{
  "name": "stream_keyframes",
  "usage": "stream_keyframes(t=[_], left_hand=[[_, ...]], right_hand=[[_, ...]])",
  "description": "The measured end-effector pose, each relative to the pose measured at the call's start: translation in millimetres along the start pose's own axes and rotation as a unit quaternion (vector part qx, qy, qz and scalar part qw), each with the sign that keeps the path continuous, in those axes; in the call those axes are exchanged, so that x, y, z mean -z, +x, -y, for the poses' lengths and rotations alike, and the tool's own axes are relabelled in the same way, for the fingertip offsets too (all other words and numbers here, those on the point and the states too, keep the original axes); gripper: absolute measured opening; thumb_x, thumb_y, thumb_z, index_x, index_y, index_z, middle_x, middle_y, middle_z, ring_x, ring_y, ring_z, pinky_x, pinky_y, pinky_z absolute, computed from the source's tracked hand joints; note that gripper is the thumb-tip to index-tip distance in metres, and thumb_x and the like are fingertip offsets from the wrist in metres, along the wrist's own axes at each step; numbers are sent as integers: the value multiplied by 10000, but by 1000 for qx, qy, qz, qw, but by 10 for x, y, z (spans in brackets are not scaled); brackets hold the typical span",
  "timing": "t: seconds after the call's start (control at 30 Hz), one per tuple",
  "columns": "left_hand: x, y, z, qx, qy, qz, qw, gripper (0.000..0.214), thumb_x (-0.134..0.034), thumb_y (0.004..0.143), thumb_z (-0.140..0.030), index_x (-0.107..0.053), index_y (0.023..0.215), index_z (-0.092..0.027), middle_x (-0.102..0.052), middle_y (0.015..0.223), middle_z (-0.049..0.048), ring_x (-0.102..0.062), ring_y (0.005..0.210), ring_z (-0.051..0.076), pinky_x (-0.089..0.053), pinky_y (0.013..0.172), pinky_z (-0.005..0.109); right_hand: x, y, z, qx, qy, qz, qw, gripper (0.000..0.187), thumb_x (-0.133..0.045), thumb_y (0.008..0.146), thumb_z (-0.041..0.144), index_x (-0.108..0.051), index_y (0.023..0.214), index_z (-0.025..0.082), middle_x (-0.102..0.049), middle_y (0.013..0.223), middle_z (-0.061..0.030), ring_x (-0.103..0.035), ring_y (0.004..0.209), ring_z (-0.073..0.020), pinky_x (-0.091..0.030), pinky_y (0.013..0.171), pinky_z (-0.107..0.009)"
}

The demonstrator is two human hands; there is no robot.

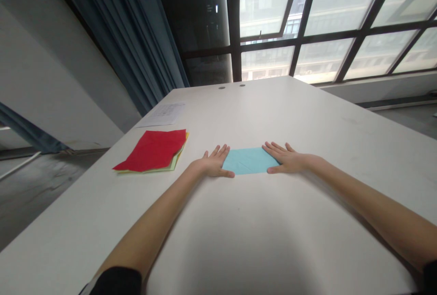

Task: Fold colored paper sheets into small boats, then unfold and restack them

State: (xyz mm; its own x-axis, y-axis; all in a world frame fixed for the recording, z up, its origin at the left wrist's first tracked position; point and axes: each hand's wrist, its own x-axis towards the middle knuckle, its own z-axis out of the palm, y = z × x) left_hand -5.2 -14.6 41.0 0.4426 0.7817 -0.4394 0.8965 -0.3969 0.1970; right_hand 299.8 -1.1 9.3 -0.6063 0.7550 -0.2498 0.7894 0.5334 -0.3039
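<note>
A light blue rectangular piece, paper or thin cloth (251,161), lies flat on the white table (246,222) in front of me. Its surface shows faint creases. My left hand (217,163) rests on its left end, palm down, with the fingers spread. At the right end my right hand (282,159) lies flat in the same way, its thumb toward me and fingers pointing inward. Both hands cover the short edges of the blue piece, so its corners are partly hidden. Neither hand grips anything.
Left of my hands lies a stack of coloured sheets, a red sheet (153,149) on top with green and yellow edges beneath. Behind it is a printed white paper (166,114). A blue curtain (133,31) and windows (327,22) stand beyond the table.
</note>
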Motion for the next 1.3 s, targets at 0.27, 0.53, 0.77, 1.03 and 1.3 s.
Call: stream_keyframes(t=[0.27,0.53,0.77,1.03,1.3], left_hand=[[44,-13,139,-11,-1,6,1000,1146,-555,550,-704,42,1402,-223,114,1447,169,104,1316,373,-57,949,661],[46,4,220,-32,6,14,999,1172,-607,531,-656,59,1399,-235,119,1448,163,112,1312,375,-72,948,660],[72,-12,220,-43,4,19,999,1203,-643,502,-627,57,1398,-237,109,1450,163,101,1315,374,-90,955,647],[80,-8,222,-41,-6,9,999,1156,-575,543,-689,62,1399,-245,79,1463,138,83,1325,361,-83,983,621],[84,43,96,-114,-5,-136,984,848,-635,601,-575,-339,1325,-245,-233,1432,133,-196,1310,309,-222,1030,433]], right_hand=[[24,-31,29,-6,9,5,1000,907,-374,715,711,29,1401,273,28,1472,-49,43,1327,-317,41,1033,-580],[71,-63,89,-16,5,21,1000,923,-366,715,711,39,1403,248,54,1469,-50,59,1331,-300,46,1037,-570],[41,-50,51,-5,9,4,1000,904,-370,719,709,35,1401,274,31,1472,-49,43,1331,-305,43,1033,-575],[36,-56,39,-8,9,5,1000,910,-362,717,715,30,1404,263,28,1474,-50,48,1331,-303,48,1037,-566],[15,-15,21,-20,-22,-28,999,907,-335,721,722,-26,1416,228,-23,1473,-94,-8,1338,-311,34,1026,-591]])
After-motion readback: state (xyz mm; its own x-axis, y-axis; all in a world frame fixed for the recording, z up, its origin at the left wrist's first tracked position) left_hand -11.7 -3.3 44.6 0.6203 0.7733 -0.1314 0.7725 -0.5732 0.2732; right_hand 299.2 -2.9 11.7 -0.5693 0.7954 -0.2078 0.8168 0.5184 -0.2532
